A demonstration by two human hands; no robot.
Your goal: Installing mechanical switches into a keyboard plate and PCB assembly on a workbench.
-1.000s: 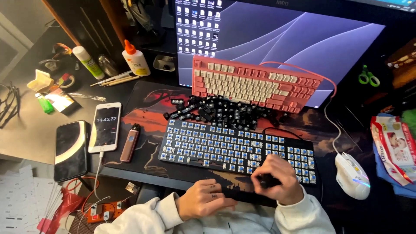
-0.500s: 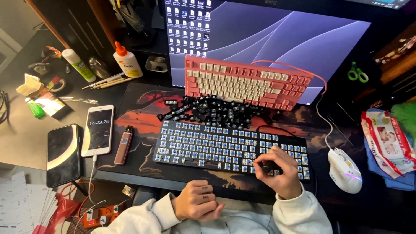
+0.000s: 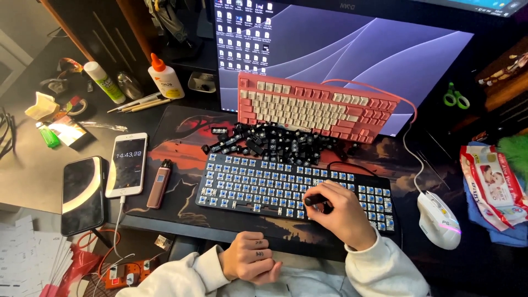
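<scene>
The black keyboard (image 3: 291,190) lies on the counter (image 3: 33,165) just in front of the person, stripped of its caps so that rows of blue switches show. Behind it sits a heap of loose black keycaps (image 3: 269,144), and behind that a pink keyboard (image 3: 316,107) leans against the monitor (image 3: 341,49).

The right hand (image 3: 341,214) rests over the right-middle rows of the bare board, its fingers (image 3: 324,193) curled narrow around a small dark object (image 3: 312,200). It may be a keycap or a short puller tool; the view is too poor to say which. The left hand (image 3: 250,257) is drawn back to the counter's near edge, fingers folded into a loose fist with nothing seen in it, well apart from the board.

By the look of it, the step in hand is work on a single switch position in the lower rows, with the whole board bare. The next move calls for lining the dark object squarely over one switch stem and pressing or pulling straight, without tilting, since the neighbouring stems stand close. The left hand would do well to steady the board's front edge.

A white mouse (image 3: 438,220) lies to the right, two phones (image 3: 126,164) and a glue bottle (image 3: 165,80) to the left.
</scene>
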